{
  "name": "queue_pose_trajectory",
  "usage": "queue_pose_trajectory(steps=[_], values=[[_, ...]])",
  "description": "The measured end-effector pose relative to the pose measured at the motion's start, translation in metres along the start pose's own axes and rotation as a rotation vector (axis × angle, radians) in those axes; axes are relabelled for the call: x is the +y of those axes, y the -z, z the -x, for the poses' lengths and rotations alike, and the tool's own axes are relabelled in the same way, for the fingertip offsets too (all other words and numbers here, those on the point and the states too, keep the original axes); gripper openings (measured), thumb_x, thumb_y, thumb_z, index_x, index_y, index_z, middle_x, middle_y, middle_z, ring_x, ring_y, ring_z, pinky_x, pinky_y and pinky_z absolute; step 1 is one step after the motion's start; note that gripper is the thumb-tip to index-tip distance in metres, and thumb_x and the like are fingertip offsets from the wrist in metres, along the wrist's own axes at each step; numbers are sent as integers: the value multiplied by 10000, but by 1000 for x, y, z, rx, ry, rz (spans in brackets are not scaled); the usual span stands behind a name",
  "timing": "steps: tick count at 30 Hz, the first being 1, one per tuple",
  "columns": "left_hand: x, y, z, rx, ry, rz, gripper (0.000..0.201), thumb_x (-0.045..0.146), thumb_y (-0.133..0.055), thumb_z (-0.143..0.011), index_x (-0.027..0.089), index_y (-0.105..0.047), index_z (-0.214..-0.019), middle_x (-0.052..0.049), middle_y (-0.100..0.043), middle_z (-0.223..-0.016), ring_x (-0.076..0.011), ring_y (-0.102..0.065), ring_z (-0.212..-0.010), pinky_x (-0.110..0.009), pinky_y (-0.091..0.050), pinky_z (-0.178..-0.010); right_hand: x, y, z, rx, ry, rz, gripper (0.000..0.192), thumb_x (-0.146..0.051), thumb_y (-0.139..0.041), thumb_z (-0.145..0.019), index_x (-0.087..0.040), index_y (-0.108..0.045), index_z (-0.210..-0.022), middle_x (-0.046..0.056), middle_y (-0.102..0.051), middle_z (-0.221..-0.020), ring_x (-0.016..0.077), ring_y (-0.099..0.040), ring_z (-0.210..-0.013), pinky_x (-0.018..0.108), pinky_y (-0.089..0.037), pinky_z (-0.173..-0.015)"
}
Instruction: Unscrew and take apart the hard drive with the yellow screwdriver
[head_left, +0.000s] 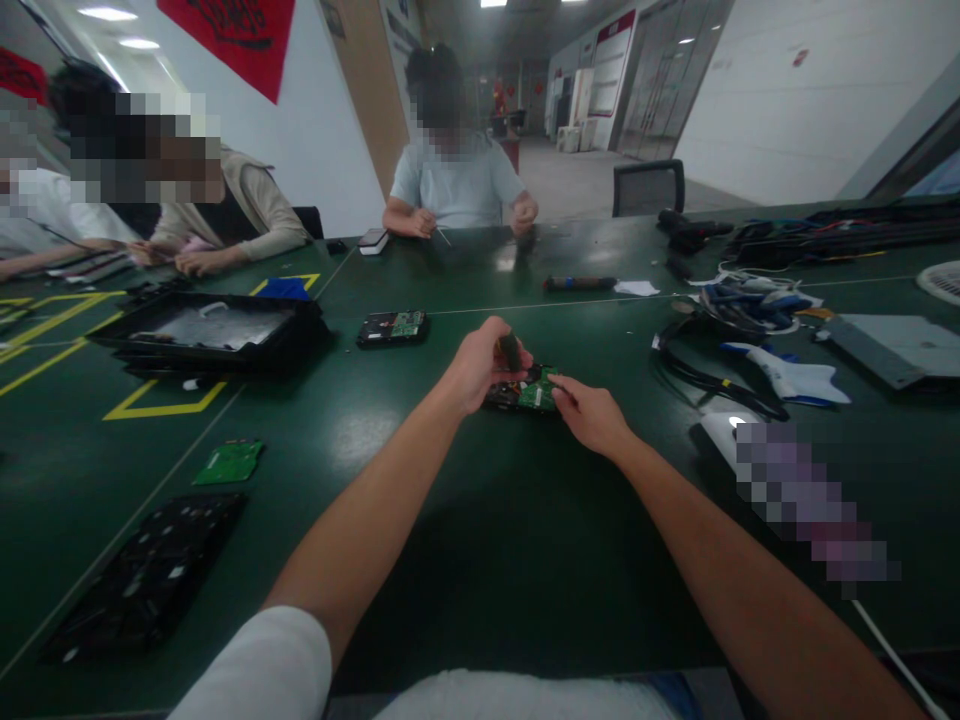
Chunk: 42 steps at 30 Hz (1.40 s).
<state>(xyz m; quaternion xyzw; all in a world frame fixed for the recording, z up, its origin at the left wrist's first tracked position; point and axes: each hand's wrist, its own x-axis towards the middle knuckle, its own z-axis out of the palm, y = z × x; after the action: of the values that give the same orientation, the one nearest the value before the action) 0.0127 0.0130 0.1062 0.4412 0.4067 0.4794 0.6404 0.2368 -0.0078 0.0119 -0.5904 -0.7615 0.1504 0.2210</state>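
Note:
A hard drive (537, 396) lies on the table in front of me, its green circuit board facing up. My left hand (478, 368) is over its left side, fingers closed around a dark handle (510, 350) that looks like a screwdriver's; its tip is hidden. At the drive's right edge, my right hand (594, 412) is closed, with thumb and index finger gripping there. A thin dark bit shows by those fingertips, too small to name. Part of the drive is covered by my left hand.
Another hard drive (391, 327) sits farther left, near a stack of black trays (217, 330). A loose green circuit board (229, 461) and a black drive-like part (150, 570) lie at left. Cables (712, 370) and a metal box (896, 350) are at right. Co-workers sit across the table.

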Motion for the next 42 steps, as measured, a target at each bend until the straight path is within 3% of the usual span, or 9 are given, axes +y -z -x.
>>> queue_pose_trajectory(steps=[7, 17, 23, 29, 37, 42], values=[[3, -4, 4, -24, -61, -64, 305, 416, -569, -911, 177, -711, -785, -89, -703, -871, -207, -645, -819, -311, -584, -694, -2, 1, 0, -1, -1, 25, 495, -388, -449, -1120, -241, -652, -1547, 84, -836, -1147, 255, -760, -846, 373, -564, -766], [5, -6, 6, 15, 23, -9, 243, 417, -599, -920, 178, -642, -939, -96, -731, -822, -215, -705, -770, -328, -616, -681, -3, 2, 1, -14, -5, 29, 496, -404, -439, -1130, -247, -636, -1558, 93, -803, -1309, 259, -769, -929, 379, -572, -823], [2, -5, 4, -52, 5, -1, 306, 441, -572, -933, 167, -675, -842, -98, -717, -824, -212, -698, -800, -321, -616, -705, -2, 1, 0, -9, -3, 11, 496, -399, -446, -1124, -248, -643, -1553, 90, -818, -1250, 260, -767, -911, 377, -569, -795], [2, 2, -1, -18, -42, -73, 345, 446, -527, -925, 173, -698, -799, -103, -700, -834, -220, -665, -795, -305, -546, -631, -4, 3, 1, -21, -19, 21, 506, -405, -440, -1125, -260, -627, -1573, 86, -832, -1163, 255, -761, -854, 371, -566, -742], [1, -6, 4, 24, 5, 21, 243, 430, -590, -924, 189, -622, -911, -82, -709, -800, -218, -694, -770, -311, -591, -651, 1, -1, -1, 4, 12, 8, 483, -394, -467, -1119, -256, -649, -1545, 93, -799, -1322, 279, -779, -1000, 419, -600, -900], [-3, -9, 3, -15, -2, 63, 257, 429, -579, -935, 182, -629, -883, -79, -696, -824, -208, -687, -810, -328, -622, -720, 4, -3, -1, -1, 9, 5, 478, -395, -458, -1130, -268, -637, -1554, 86, -802, -1312, 273, -780, -1010, 405, -602, -891]])
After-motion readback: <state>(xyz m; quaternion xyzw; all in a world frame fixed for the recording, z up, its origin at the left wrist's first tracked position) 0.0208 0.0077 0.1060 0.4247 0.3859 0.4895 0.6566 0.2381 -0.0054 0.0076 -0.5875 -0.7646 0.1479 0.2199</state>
